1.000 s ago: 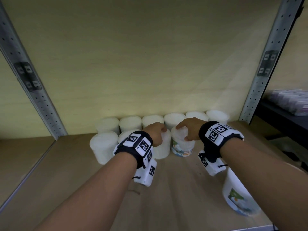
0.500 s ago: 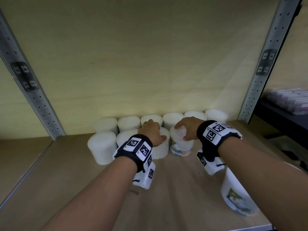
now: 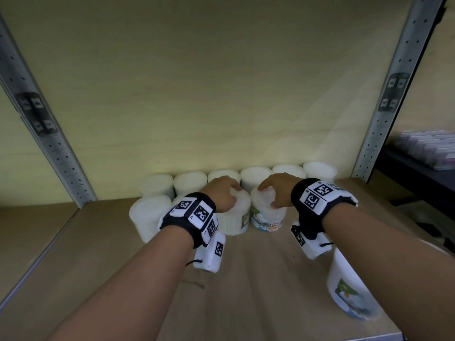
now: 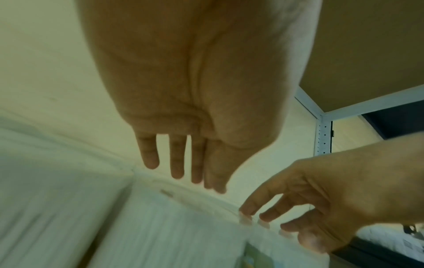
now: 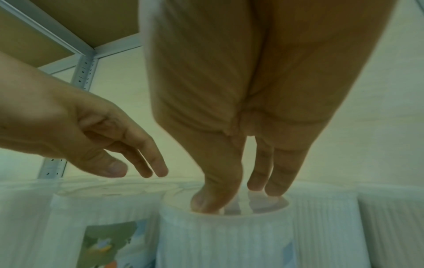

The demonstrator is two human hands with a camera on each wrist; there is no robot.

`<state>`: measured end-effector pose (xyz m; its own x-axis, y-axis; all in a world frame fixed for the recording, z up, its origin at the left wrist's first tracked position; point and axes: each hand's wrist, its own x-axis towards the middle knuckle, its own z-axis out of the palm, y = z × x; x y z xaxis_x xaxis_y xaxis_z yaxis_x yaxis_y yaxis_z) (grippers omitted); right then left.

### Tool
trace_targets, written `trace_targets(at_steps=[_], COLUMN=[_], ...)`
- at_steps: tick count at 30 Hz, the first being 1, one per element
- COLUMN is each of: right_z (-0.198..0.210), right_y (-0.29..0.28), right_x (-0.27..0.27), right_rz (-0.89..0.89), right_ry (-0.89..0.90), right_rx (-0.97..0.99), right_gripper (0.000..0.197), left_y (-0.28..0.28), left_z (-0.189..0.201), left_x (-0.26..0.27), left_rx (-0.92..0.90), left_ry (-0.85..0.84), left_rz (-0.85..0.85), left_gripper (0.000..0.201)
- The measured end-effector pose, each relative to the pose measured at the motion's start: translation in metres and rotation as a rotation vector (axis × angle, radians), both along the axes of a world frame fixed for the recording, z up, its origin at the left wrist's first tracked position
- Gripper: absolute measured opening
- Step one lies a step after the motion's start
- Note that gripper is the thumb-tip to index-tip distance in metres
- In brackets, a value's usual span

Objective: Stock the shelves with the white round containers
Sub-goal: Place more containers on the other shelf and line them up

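Two white round containers stand side by side in the front row on the shelf. My left hand (image 3: 225,193) hovers over the left container (image 3: 234,223); in the left wrist view its fingers (image 4: 176,174) hang straight and relaxed just above the ribbed side (image 4: 172,226). My right hand (image 3: 270,193) rests on the lid of the right container (image 3: 268,219), which carries a cotton buds label. In the right wrist view its thumb and fingertips (image 5: 215,199) press into the recessed lid of that container (image 5: 224,235). Neither hand grips anything.
A back row (image 3: 256,175) of several white containers lines the wall, and two more (image 3: 147,217) stand at the front left. Another labelled container (image 3: 349,291) stands near the shelf's front edge under my right forearm. Metal uprights (image 3: 49,134) (image 3: 389,99) flank the wooden shelf board (image 3: 258,279).
Almost nothing: both hands stay over the two front containers, and the left hand has shifted slightly to the left.
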<state>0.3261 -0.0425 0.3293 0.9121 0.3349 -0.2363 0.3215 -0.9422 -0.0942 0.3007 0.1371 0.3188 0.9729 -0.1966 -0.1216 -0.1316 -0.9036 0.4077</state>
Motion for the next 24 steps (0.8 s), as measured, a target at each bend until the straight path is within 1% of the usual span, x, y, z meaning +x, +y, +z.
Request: trace_targets(at_steps=[2,5,8,10,15,21,24], right_z=[0.001,0.002,0.002,0.001,0.0,0.001,0.0], right_y=[0.0,0.0,0.0,0.0,0.0,0.001,0.0], right_x=[0.0,0.0,0.001,0.001,0.001,0.0,0.0], right_rz=[-0.001,0.0,0.001,0.003,0.0,0.004,-0.001], right_ry=[0.007,0.007,0.004,-0.001,0.0,0.001,0.001], right_rx=[-0.002,-0.007,-0.004,0.001,0.004,0.002,0.001], right_gripper=[0.063,0.063,0.063,0.063,0.063,0.063,0.063], left_y=[-0.002,-0.006,-0.009,-0.011,-0.011,-0.008,-0.005], left_z=[-0.005,-0.013,-0.018,-0.019,-0.016,-0.01,-0.004], left_x=[0.0,0.001,0.002,0.003,0.003,0.002,0.002], left_rx=[-0.031,0.043,0.142,0.168,0.175,0.119,0.115], left_ry=[-0.098,-0.129,-0.116,-0.113,-0.101,-0.02,0.043], left_rz=[0.077,0.109,0.086,0.084,0.061,-0.007,-0.071], left_gripper=[0.041,0.052,0.057,0.057,0.058,0.054,0.055])
